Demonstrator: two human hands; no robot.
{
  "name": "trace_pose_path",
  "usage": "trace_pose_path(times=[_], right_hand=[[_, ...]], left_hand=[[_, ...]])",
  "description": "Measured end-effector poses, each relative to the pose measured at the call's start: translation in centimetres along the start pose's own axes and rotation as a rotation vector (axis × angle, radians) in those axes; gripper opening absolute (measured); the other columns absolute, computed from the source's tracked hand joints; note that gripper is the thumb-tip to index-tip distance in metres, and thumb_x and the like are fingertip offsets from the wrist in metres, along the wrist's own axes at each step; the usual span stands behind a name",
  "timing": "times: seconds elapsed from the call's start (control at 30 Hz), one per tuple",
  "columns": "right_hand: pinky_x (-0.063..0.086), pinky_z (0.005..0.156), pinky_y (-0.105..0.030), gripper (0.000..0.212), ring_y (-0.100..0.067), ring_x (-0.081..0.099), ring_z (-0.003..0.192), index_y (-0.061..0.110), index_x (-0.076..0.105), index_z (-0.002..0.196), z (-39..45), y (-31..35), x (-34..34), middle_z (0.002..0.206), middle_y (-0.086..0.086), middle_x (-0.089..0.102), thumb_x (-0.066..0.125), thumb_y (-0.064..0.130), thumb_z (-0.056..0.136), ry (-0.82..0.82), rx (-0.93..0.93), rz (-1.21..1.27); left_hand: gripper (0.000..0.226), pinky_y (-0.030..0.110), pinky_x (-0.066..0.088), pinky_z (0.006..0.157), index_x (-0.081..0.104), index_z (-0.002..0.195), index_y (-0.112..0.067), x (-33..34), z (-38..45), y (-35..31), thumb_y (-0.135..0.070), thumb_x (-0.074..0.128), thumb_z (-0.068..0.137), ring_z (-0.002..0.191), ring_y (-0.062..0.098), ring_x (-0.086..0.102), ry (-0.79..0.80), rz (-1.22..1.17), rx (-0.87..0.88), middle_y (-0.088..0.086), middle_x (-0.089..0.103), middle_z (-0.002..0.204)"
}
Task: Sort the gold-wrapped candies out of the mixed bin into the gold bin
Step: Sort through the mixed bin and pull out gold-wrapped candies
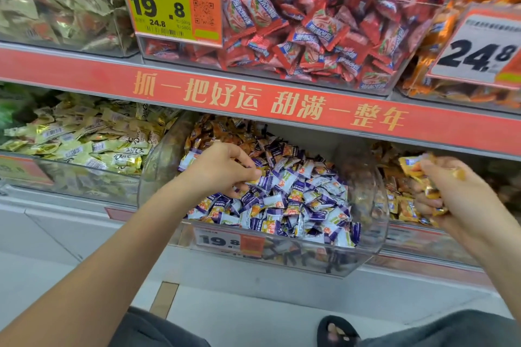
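Note:
The mixed bin point(282, 258) is a clear plastic tub on the lower shelf, full of purple-and-white candies point(298, 200) with gold-orange ones toward its back. My left hand point(225, 169) reaches into it, fingers curled down and pinching a candy at the pile's left. My right hand point(448, 191) hovers over the gold bin point(400, 205) on the right and grips a bunch of gold-wrapped candies point(414, 166), some sticking out above and below the fingers.
A bin of pale yellow candies point(84, 141) stands to the left. Above the red shelf strip point(253, 98) are bins of red candies point(310, 22) and orange ones point(439, 36), with price tags. My foot in a dark sandal point(337, 331) is on the floor below.

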State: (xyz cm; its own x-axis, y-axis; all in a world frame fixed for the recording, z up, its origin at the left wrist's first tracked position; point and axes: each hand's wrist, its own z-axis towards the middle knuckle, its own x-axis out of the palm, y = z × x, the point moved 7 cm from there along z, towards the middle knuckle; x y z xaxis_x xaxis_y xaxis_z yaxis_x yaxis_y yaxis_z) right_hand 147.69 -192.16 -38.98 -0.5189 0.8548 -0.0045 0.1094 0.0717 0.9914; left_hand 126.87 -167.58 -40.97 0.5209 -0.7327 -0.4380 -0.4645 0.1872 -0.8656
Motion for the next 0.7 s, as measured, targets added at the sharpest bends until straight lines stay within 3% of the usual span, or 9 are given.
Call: trace_pose_path(times=[0.07, 0.13, 0.17, 0.23, 0.3, 0.37, 0.4, 0.57, 0.7], right_hand=[[0.045, 0.055, -0.027, 0.018, -0.012, 0.052, 0.054, 0.019, 0.055, 0.100, 1.3, -0.3, -1.7, 0.086, -0.007, 0.060, 0.050, 0.037, 0.097, -0.094, -0.003, -0.183], [0.047, 0.086, -0.035, 0.052, -0.019, 0.063, 0.092, 0.018, 0.055, 0.125, 2.4, -1.0, -2.0, 0.116, -0.003, 0.063, 0.050, 0.057, 0.090, -0.062, 0.038, -0.388], [0.040, 0.100, -0.037, 0.068, -0.022, 0.058, 0.112, 0.016, 0.049, 0.135, 2.9, -1.1, -2.1, 0.132, -0.003, 0.057, 0.047, 0.065, 0.087, -0.059, 0.043, -0.495], [0.030, 0.105, -0.033, 0.062, -0.024, 0.044, 0.130, 0.012, 0.044, 0.141, 2.6, -0.3, -2.2, 0.144, -0.006, 0.046, 0.037, 0.055, 0.096, -0.111, -0.038, -0.671], [0.036, 0.094, -0.021, 0.040, -0.015, 0.053, 0.119, 0.016, 0.057, 0.128, 0.8, 1.5, -0.9, 0.123, 0.006, 0.062, 0.036, 0.037, 0.102, -0.122, -0.254, -0.714], [0.033, 0.063, -0.003, 0.024, 0.008, 0.059, 0.079, 0.023, 0.065, 0.104, -2.4, 3.0, 2.1, 0.075, 0.031, 0.061, 0.041, 0.023, 0.101, -0.049, -0.511, -0.697], [0.033, 0.058, -0.005, 0.023, 0.009, 0.056, 0.070, 0.027, 0.065, 0.097, -3.7, 3.2, 3.9, 0.069, 0.032, 0.059, 0.044, 0.021, 0.100, 0.006, -0.603, -0.697], [0.041, 0.073, -0.011, 0.012, 0.002, 0.055, 0.088, 0.029, 0.063, 0.101, -5.2, 1.3, 17.4, 0.095, 0.021, 0.062, 0.052, 0.027, 0.096, 0.603, -0.746, -0.769], [0.045, 0.090, -0.025, 0.027, -0.006, 0.054, 0.104, 0.020, 0.060, 0.120, -4.0, -1.2, 29.0, 0.116, 0.009, 0.061, 0.061, 0.020, 0.093, 0.968, -0.815, -0.985]], left_hand=[[0.009, 0.022, 0.054, 0.054, 0.067, 0.091, -0.006, 0.0, -0.3, 0.0, -0.014, 0.069, 0.086, 0.075, 0.020, 0.067, -0.010, 0.093, 0.016, 0.007, 0.071, 0.084], [0.008, 0.028, 0.057, 0.065, 0.068, 0.094, -0.013, -0.4, -0.9, -0.3, -0.016, 0.068, 0.086, 0.080, 0.016, 0.066, -0.030, 0.211, 0.065, 0.004, 0.072, 0.089], [0.010, 0.031, 0.057, 0.071, 0.068, 0.095, -0.017, -0.8, -1.4, -0.4, -0.018, 0.068, 0.086, 0.081, 0.015, 0.066, -0.052, 0.260, 0.094, 0.001, 0.071, 0.089], [0.008, 0.032, 0.056, 0.072, 0.067, 0.093, -0.022, -2.1, -2.7, -0.7, -0.022, 0.068, 0.086, 0.082, 0.011, 0.065, -0.139, 0.361, 0.151, -0.006, 0.069, 0.087], [0.005, 0.029, 0.054, 0.067, 0.066, 0.087, -0.026, -3.7, -4.5, -0.6, -0.020, 0.067, 0.085, 0.078, 0.008, 0.064, -0.252, 0.401, 0.188, -0.009, 0.067, 0.083], [0.011, 0.028, 0.052, 0.063, 0.066, 0.081, -0.027, -5.1, -6.4, 0.4, -0.017, 0.068, 0.084, 0.071, 0.004, 0.063, -0.322, 0.351, 0.186, -0.008, 0.068, 0.076], [0.015, 0.027, 0.050, 0.061, 0.066, 0.078, -0.029, -5.7, -7.5, 1.2, -0.015, 0.069, 0.083, 0.067, 0.003, 0.063, -0.346, 0.333, 0.175, -0.008, 0.068, 0.072], [0.028, 0.026, 0.042, 0.054, 0.060, 0.069, -0.036, -8.8, -10.6, 5.6, -0.013, 0.071, 0.080, 0.063, 0.008, 0.060, -0.446, 0.430, 0.045, -0.008, 0.065, 0.068], [0.014, 0.024, 0.040, 0.052, 0.061, 0.078, -0.033, -9.4, -10.4, 6.5, -0.022, 0.068, 0.084, 0.067, 0.005, 0.058, -0.438, 0.460, -0.018, -0.010, 0.063, 0.073]])
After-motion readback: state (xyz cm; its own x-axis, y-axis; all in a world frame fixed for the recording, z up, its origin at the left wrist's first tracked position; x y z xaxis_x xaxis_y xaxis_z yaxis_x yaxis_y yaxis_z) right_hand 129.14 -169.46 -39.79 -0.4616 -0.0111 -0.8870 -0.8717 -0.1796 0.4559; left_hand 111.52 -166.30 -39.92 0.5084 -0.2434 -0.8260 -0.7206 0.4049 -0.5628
